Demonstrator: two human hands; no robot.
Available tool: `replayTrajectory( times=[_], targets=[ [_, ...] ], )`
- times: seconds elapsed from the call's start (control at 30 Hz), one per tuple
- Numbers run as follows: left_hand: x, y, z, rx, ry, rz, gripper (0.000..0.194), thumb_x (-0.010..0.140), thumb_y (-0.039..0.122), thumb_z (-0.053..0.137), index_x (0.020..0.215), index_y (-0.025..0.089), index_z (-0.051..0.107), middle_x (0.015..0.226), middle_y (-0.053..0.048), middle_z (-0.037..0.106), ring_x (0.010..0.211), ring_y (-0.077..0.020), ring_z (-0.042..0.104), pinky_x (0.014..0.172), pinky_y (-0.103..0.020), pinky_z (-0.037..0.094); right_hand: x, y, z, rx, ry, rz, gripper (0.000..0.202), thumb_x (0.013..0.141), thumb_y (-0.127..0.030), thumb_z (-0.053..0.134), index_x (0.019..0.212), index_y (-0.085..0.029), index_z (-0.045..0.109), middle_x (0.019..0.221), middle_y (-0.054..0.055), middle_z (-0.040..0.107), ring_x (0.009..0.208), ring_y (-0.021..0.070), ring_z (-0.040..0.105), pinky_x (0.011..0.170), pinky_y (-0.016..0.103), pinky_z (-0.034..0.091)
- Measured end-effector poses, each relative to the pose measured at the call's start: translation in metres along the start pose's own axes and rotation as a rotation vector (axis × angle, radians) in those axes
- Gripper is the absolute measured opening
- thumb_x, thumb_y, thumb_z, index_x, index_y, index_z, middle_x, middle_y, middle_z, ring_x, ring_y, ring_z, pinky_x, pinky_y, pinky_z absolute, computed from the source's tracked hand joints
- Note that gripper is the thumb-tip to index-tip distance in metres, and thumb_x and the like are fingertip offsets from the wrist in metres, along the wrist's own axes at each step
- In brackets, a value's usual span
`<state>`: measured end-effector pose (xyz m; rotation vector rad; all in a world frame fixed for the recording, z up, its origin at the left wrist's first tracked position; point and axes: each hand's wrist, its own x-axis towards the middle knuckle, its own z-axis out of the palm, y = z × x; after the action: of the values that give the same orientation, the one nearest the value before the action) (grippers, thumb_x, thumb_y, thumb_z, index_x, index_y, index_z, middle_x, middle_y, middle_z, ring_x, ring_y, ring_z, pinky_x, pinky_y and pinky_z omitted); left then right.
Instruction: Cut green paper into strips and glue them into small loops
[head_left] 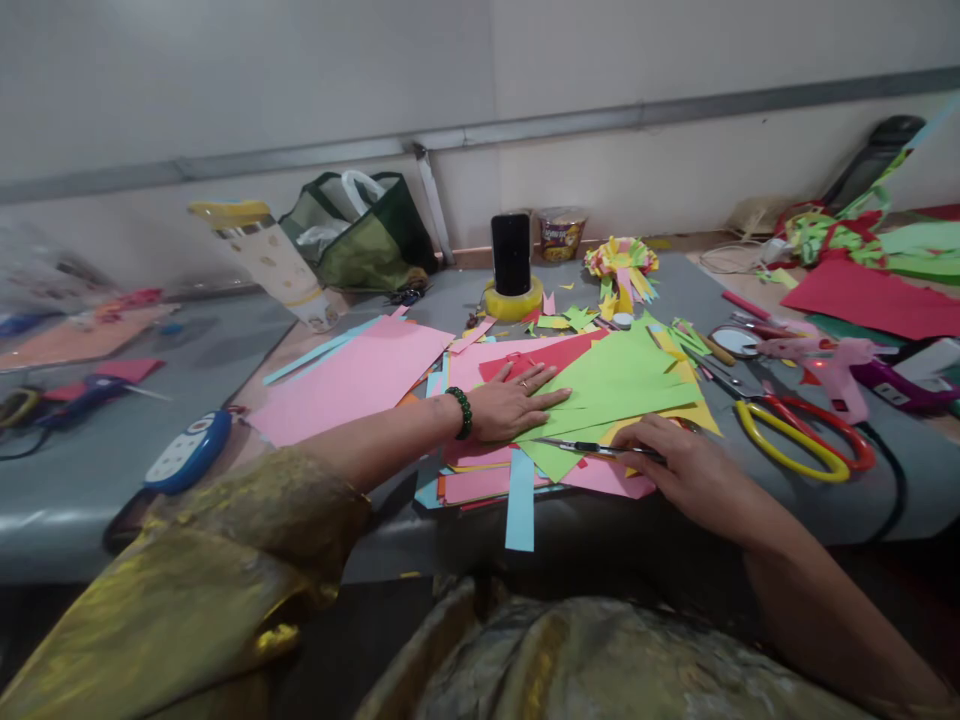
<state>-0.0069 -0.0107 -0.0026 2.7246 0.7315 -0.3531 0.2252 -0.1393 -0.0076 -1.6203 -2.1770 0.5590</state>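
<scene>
My left hand [510, 403] lies flat, fingers spread, on a pile of coloured paper, wearing a dark green bead bracelet [463, 412]. Its fingertips press on the light green paper [622, 370], and red paper [585, 352] shows just beyond them. My right hand [675, 462] is closed around a slim dark tool with a narrow metal blade [559, 442]; its grip end is partly hidden by the fingers. The blade points left, along the near edge of the green paper. A light blue strip [520, 505] hangs from the front of the pile.
Large scissors [795, 460] with yellow and red handles and a pink glue gun [832, 370] lie at right. Left are pink sheets [360, 375] and a blue-white case [187, 452]. Behind stand a phone [511, 255] in a yellow tape roll [513, 300] and a paper pompom [622, 262].
</scene>
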Motion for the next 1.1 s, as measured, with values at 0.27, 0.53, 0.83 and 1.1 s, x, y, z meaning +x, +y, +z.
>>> replayTrajectory(
  times=[0.27,0.53,0.83,1.1],
  targets=[
    [0.000,0.004,-0.003,0.013,-0.046,-0.036,0.056,0.101,0.039,0.021,0.155,0.027,0.014,0.164,-0.010,-0.003,0.150,-0.0285,-0.002,0.116,-0.059,-0.002,-0.001,-0.004,0.002,-0.033,-0.028,-0.006,0.022,0.092,-0.028,0.042,0.094,-0.025,0.064,0.093,0.005,0.066,0.084,0.0203,0.064,0.072,0.032,0.049],
    [0.002,-0.001,0.001,0.008,-0.002,-0.004,0.057,0.100,0.041,0.023,0.155,0.028,0.016,0.165,-0.009,0.002,0.150,-0.0299,0.002,0.115,-0.060,0.000,0.011,-0.022,0.012,-0.035,-0.063,-0.047,0.019,0.092,-0.024,0.045,0.094,-0.024,0.064,0.094,0.005,0.064,0.081,0.0194,0.063,0.072,0.031,0.047],
    [0.001,0.001,0.001,-0.004,-0.015,-0.026,0.057,0.101,0.043,0.022,0.155,0.028,0.016,0.165,-0.009,-0.001,0.150,-0.0298,0.002,0.115,-0.061,0.001,0.026,-0.050,0.026,-0.108,-0.130,-0.021,0.017,0.092,-0.017,0.049,0.099,-0.022,0.063,0.096,0.005,0.061,0.083,0.0193,0.063,0.070,0.029,0.045],
    [-0.009,0.003,-0.006,0.010,0.012,-0.050,0.057,0.100,0.041,0.022,0.154,0.023,0.021,0.164,-0.014,0.008,0.150,-0.0302,0.005,0.115,-0.060,0.009,-0.016,-0.042,0.000,-0.005,0.063,-0.130,0.017,0.093,-0.022,0.046,0.094,-0.024,0.063,0.090,0.005,0.063,0.080,0.0186,0.063,0.069,0.029,0.047]
  ],
)
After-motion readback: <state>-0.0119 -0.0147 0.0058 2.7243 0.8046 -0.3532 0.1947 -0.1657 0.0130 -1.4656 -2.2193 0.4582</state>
